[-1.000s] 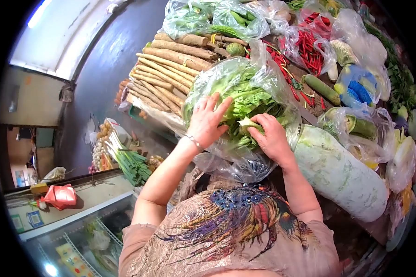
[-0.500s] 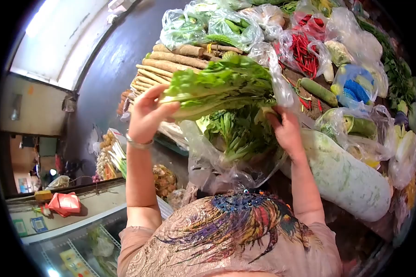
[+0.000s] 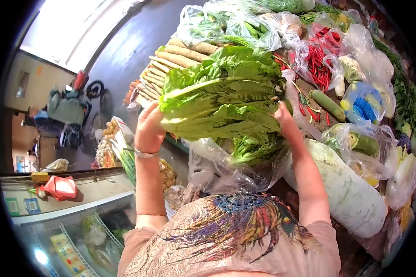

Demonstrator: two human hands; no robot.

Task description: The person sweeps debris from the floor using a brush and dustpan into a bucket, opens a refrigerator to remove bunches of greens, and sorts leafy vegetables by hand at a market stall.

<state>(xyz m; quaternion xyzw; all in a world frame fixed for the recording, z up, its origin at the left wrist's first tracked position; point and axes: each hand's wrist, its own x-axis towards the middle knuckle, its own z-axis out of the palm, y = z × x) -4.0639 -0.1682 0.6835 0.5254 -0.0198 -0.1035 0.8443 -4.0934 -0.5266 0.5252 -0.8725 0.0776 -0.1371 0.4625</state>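
A: Who is closest, and what fills those hands?

B: A person in a feather-print shirt (image 3: pixel 242 226) stands at the near edge of a vegetable stall (image 3: pixel 302 84), holding up a broad bundle of leafy lettuce (image 3: pixel 222 97). The left hand (image 3: pixel 149 131), a bracelet (image 3: pixel 146 154) at its wrist, grips one end; the right hand (image 3: pixel 289 121) clasps the other, most of its fingers hidden from the camera.

A: At what stage is the work?

B: It reads as a holding step. The lettuce is aloft and roughly level above an open plastic bag (image 3: pixel 208 171) at the stall's near edge, with more greens (image 3: pixel 256 150) showing in its mouth.

A: And what does the next move call for?

B: Both hands acting together, most likely; leaves this loose could fold or tear if one end dropped.

A: What lies beyond?

B: A huge pale gourd (image 3: pixel 344 187) stretches towards the stall's near right corner. Farther back, brown roots (image 3: pixel 185 57) are stacked by the left edge, while a slim green gourd (image 3: pixel 327 104) and bagged red chilies (image 3: pixel 315 60) lie towards the right. Bagged vegetables (image 3: pixel 254 30) line the far edge. Past the left edge runs a grey roadway (image 3: pixel 129 41), with what appears to be a scooter (image 3: pixel 67 111).
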